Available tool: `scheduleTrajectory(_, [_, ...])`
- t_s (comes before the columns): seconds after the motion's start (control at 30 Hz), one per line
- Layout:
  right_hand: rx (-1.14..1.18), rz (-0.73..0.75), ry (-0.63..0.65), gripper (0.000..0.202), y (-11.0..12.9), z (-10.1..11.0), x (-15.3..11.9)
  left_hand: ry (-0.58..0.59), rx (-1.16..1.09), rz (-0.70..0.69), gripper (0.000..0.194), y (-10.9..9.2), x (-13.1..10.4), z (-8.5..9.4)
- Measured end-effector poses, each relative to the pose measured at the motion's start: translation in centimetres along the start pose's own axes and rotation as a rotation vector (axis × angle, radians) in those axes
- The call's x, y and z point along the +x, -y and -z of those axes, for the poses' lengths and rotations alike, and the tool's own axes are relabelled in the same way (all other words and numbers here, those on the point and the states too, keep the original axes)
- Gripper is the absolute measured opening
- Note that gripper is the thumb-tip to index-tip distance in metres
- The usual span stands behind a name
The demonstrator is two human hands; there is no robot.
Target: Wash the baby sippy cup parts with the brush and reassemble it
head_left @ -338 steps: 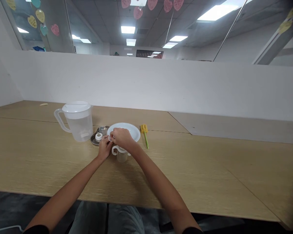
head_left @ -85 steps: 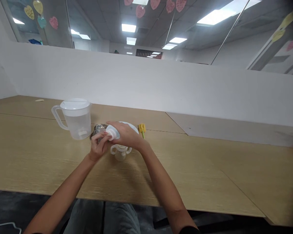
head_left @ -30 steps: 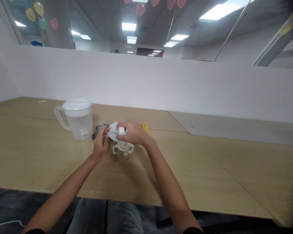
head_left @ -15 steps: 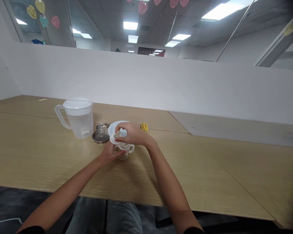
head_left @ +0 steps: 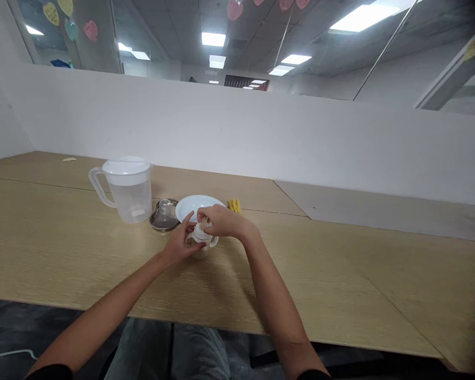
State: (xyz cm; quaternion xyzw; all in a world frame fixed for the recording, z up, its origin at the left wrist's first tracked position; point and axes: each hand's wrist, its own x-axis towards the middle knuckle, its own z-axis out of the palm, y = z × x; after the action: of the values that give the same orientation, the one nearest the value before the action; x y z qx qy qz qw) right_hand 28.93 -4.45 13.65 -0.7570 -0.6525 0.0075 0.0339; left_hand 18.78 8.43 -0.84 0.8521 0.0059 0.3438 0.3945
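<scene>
A baby bottle [head_left: 201, 254] with two white side handles stands upright on the wooden table. My left hand [head_left: 178, 245] is wrapped round its left side, thumb across the front. On the bottle's mouth sits a white collar with a teat [head_left: 200, 230]. From above, my right hand [head_left: 222, 221] pinches the clear teat, and its fingers partly hide it. Just behind the bottle lies a white plate [head_left: 196, 202]. To the left, a round metal dish [head_left: 160, 225] has a small clear cup or cap [head_left: 165, 207] in it.
A lidded clear pitcher [head_left: 132, 195] stands at the left, its handle pointing left. Right of the plate lies a small yellow object [head_left: 234, 205]. A flat pale piece [head_left: 69, 159] rests near the white wall [head_left: 237, 134] behind the table.
My right hand has brought the teat and collar from a tilted position up and left of the bottle onto its mouth. The plate shows more now. My left hand stays on the bottle.
</scene>
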Motion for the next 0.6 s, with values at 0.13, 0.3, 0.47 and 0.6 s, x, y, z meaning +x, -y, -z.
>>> scheduleTrajectory(0.13, [-0.082,-0.096,-0.037,0.020,0.7,-0.1,0.3,0.006,-0.016,0.008,0.089,-0.1,-0.1,0.0])
scheduleTrajectory(0.3, [-0.141,-0.266,-0.087,0.038,1.5,-0.7,0.8,-0.022,0.036,0.025,0.080,-0.1,-0.2,-0.1])
scheduleTrajectory(0.47, [-0.179,-0.308,-0.079,0.041,1.8,-1.2,1.3,-0.058,0.027,0.001,0.062,0.0,-0.1,-0.2])
scheduleTrajectory(0.6, [-0.161,-0.311,-0.069,0.046,1.9,-1.2,1.5,-0.033,0.053,0.020,0.051,0.0,-0.1,-0.1])
